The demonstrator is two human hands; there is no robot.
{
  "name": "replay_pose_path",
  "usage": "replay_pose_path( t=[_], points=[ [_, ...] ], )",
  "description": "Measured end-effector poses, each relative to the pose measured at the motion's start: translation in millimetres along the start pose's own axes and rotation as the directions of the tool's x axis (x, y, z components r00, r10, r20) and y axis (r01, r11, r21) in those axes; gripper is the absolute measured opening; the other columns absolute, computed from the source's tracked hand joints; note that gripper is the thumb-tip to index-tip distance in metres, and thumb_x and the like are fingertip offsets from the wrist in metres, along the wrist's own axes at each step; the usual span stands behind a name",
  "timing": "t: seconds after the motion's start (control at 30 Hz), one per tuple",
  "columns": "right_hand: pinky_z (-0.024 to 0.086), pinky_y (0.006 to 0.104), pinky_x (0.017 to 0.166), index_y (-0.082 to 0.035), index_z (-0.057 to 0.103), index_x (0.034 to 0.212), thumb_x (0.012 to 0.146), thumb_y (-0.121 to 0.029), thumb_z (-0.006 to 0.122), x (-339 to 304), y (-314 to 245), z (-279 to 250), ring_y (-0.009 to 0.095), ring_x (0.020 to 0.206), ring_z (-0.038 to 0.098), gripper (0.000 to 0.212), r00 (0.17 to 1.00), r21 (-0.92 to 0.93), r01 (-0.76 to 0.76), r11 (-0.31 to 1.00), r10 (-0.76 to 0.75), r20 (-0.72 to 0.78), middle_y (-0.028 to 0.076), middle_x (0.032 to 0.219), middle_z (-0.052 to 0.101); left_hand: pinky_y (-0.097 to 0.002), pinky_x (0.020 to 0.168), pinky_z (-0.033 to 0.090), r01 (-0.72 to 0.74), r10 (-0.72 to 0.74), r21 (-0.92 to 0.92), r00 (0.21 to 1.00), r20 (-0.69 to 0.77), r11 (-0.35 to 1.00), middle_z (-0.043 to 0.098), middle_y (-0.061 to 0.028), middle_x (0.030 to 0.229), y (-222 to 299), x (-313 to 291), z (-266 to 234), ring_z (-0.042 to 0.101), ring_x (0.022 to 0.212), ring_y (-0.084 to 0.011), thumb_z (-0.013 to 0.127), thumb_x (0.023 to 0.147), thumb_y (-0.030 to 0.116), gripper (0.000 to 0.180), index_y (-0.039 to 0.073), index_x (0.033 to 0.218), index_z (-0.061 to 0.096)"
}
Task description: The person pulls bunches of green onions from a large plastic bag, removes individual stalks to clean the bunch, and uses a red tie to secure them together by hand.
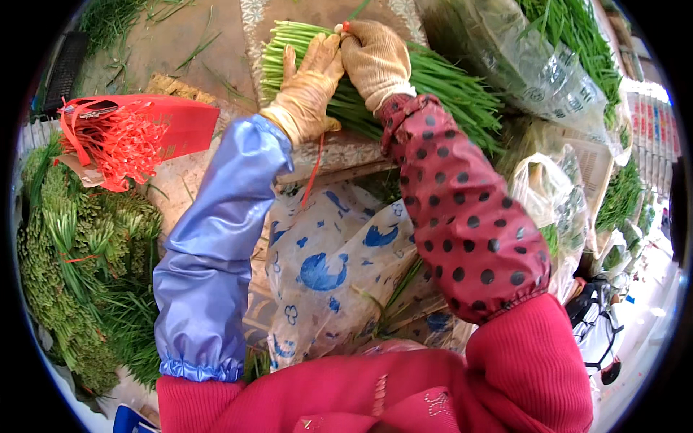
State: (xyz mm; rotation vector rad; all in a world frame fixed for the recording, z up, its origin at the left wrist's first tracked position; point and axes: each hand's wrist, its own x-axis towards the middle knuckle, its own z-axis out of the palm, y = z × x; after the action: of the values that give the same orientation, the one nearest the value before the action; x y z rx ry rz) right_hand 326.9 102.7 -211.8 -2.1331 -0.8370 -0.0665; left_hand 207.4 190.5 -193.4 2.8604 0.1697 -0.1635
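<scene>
A thick bundle of green chives (455,90) lies across a board at the top middle, its pale cut ends to the left. My left hand (307,90), in a yellowish rubber glove, lies on the bundle near those ends with its fingers spread and stretched. Beside it, my right hand (375,61), in a tan knit glove, is closed over the bundle. A bit of red tie strip shows at its fingertips. From under my left hand hangs a red tie strip (313,173). The far side of the bundle is partly hidden by my hands.
A red bag (189,128) stuffed with red strips (130,144) stands at the left. Below it rises a heap of tied chives (79,267). Plastic sacks (548,79) of greens crowd the right. A blue-patterned plastic sheet (325,270) lies between my arms.
</scene>
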Motion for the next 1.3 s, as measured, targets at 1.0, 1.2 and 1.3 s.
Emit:
replay_pose_path(
  t=[1.0, 1.2, 1.3],
  points=[
    [0.047, 0.0473, 0.077, -0.009, 0.068, 0.082, 0.089, -0.032, 0.051, 6, 0, -8, 0.037, 0.086, 0.061, 0.030, 0.993, -0.080, -0.081, 0.994, 0.087, 0.081, 0.014, 0.084, 0.066, -0.0314, 0.063, 0.053, -0.164, 0.435, -0.694, 0.869, 0.234, 0.701, 0.069, -0.0037, 0.079, -4, -75, 26, 0.065, 0.070, -0.0172, 0.063, 0.084, 0.009, 0.026, 0.017, 0.108, 0.069],
    [0.047, 0.0439, 0.079, -0.010, 0.069, 0.088, 0.085, -0.025, 0.056, 0, 14, -4, 0.034, 0.088, 0.061, 0.020, 0.996, 0.061, -0.076, 0.995, 0.073, 0.040, 0.013, 0.087, 0.066, -0.0230, 0.056, 0.045, 0.244, -0.083, -0.969, 0.966, 0.245, -0.030, 0.067, -0.0064, 0.073, 12, -11, -31, 0.061, 0.064, -0.0125, 0.061, 0.090, 0.023, 0.022, 0.001, 0.095, 0.064],
    [0.047, 0.0435, 0.081, -0.010, 0.069, 0.092, 0.082, -0.022, 0.057, 2, 10, -6, 0.033, 0.090, 0.061, 0.019, 0.989, 0.130, -0.110, 0.986, 0.095, 0.110, 0.013, 0.089, 0.067, -0.0248, 0.051, 0.043, 0.347, -0.353, -0.934, 0.867, 0.353, -0.083, 0.068, -0.0091, 0.076, 2, 16, -32, 0.063, 0.062, -0.0146, 0.060, 0.090, 0.025, 0.028, 0.002, 0.104, 0.062]
  ],
)
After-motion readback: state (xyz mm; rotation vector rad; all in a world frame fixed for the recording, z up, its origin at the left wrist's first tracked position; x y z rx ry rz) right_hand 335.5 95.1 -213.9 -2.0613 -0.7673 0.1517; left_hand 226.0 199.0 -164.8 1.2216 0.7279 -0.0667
